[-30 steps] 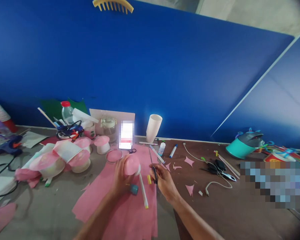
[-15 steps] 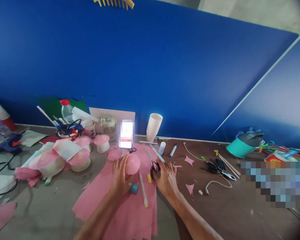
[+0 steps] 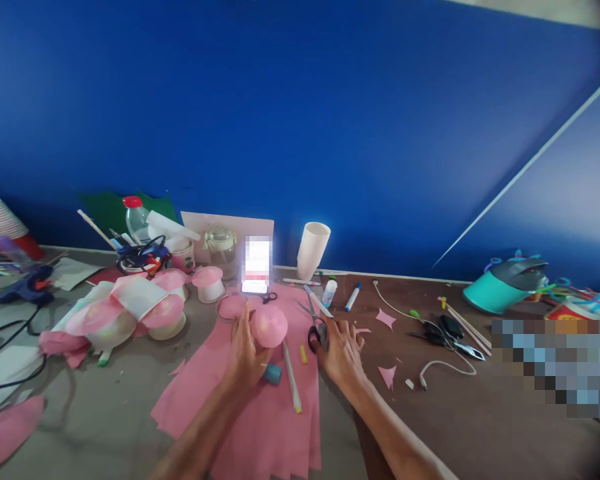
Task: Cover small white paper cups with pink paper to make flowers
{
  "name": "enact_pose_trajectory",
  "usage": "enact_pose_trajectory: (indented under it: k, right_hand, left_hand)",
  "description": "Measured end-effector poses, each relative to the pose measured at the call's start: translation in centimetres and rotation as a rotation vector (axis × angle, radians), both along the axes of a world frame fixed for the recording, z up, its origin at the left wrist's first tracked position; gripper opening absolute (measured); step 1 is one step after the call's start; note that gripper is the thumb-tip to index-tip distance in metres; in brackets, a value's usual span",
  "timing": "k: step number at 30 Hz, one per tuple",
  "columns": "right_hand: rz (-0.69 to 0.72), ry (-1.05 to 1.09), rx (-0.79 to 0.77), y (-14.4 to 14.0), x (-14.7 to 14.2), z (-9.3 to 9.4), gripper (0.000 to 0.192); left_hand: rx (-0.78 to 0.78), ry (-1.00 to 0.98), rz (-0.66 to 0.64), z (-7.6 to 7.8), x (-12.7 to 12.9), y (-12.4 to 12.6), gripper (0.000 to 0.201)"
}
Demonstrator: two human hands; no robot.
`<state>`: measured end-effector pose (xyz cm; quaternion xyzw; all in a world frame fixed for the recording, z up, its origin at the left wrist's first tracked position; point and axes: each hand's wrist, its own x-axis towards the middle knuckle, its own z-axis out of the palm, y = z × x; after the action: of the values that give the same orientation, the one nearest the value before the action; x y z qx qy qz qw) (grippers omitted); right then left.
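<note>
My left hand (image 3: 249,357) holds a round pink paper piece (image 3: 270,326), its thumb and fingers curled about the left side. Whatever lies beneath the piece is hidden. At the right, my right hand (image 3: 343,350) has bent fingers at the black handles of the scissors (image 3: 314,333), whose blades lie apart and point away from me. Pink paper sheets (image 3: 250,427) are spread under both hands. On them rest a white pen (image 3: 292,380), a small yellow cap (image 3: 303,354) and a blue-green cap (image 3: 273,374) close to my left wrist.
A lit phone (image 3: 257,263) leans at the back beside stacked white paper cups (image 3: 314,250). Pink-topped cups (image 3: 165,317) crowd the left, near a glue gun (image 3: 25,283). Rightward lie a glue bottle (image 3: 329,293), a blue marker (image 3: 353,297), pink scraps (image 3: 386,319), pliers (image 3: 467,350) and a white cable (image 3: 445,363).
The whole view has shifted slightly, so the desk items appear a little farther right. My left hand still has the pink piece, and my right hand stays at the scissors.
</note>
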<state>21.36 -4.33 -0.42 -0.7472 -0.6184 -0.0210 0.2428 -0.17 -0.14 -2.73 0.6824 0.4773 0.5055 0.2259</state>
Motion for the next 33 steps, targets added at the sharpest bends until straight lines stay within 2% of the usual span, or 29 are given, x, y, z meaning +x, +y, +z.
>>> enact_pose_trajectory:
  k: [2, 4, 7, 9, 13, 17, 21, 24, 28, 33]
  right_hand:
    - [-0.003, 0.032, 0.032, 0.1, 0.0, 0.0, 0.039]
    - [0.021, 0.063, 0.142, 0.1, 0.0, 0.1, 0.034]
    - [0.197, 0.138, 0.335, -0.2, -0.5, 0.5, 0.029]
    - [0.35, 0.173, 0.406, -0.5, -1.0, 0.8, 0.032]
    - [0.558, 0.108, 0.469, -1.4, -2.0, 1.4, 0.052]
    - [0.662, 0.099, 0.417, -1.9, -2.7, 1.4, 0.062]
    - [0.671, 0.152, 0.389, -2.2, -3.0, 1.1, 0.058]
    - [0.607, 0.232, 0.423, -2.3, -3.1, 1.0, 0.053]
    - [0.516, 0.28, 0.478, -2.1, -2.9, 1.0, 0.046]
    - [0.501, 0.261, 0.529, -2.2, -2.9, 1.0, 0.048]
  left_hand:
    - [-0.013, 0.007, 0.004, 0.1, 0.0, 0.0, 0.079]
    - [-0.033, 0.003, 0.001, 0.2, 0.1, -0.1, 0.076]
    - [-0.092, -0.03, -0.013, 0.6, 0.4, -0.5, 0.075]
    - [-0.15, -0.051, -0.025, 1.0, 0.5, -1.0, 0.081]
    - [-0.188, -0.024, -0.095, 1.7, 0.5, -1.6, 0.083]
    - [-0.155, 0.046, -0.148, 1.7, 0.1, -1.7, 0.081]
    - [-0.082, 0.125, -0.185, 1.9, -0.1, -1.7, 0.073]
    - [-0.084, 0.118, -0.182, 2.2, 0.0, -1.7, 0.064]
    - [-0.138, 0.082, -0.145, 2.4, 0.0, -1.6, 0.066]
    - [-0.103, 0.088, -0.136, 2.6, 0.0, -1.5, 0.067]
